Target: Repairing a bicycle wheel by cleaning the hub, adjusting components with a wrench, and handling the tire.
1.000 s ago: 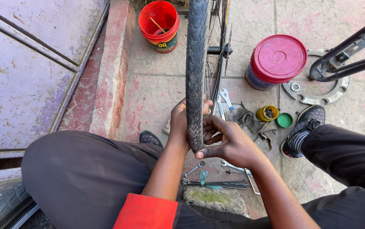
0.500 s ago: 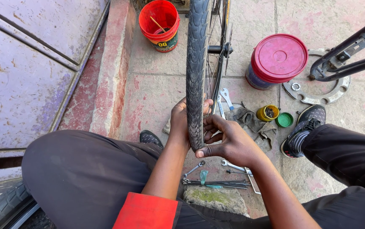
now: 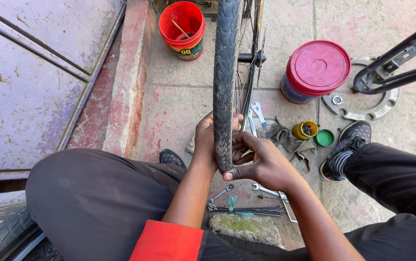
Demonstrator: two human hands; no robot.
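Two hands closed around one bicycle wheel — that was the heart of it. The wheel stood upright on edge between your knees, its long line running straight away from you toward the red bucket, with the black tyre's lowest stretch nearest your lap. Your left hand wrapped the left side of the tyre, fingers curled over the tread and thumb tucked behind; your right hand sat on the right side, thumb pressed along the sidewall and fingertips bent in toward the rim. Both gripped the same low arc, the right a shade nearer to you.

Right of the wheel stood a drum with a pink lid, beyond it a flat metal ring under a dark bicycle frame. Just beside the wheel's right side lay a grey rag, then a small yellow tin and a green cap — touching neither hand. Below the wheel, near your lap, lay a bundle of spokes and a few spanners.
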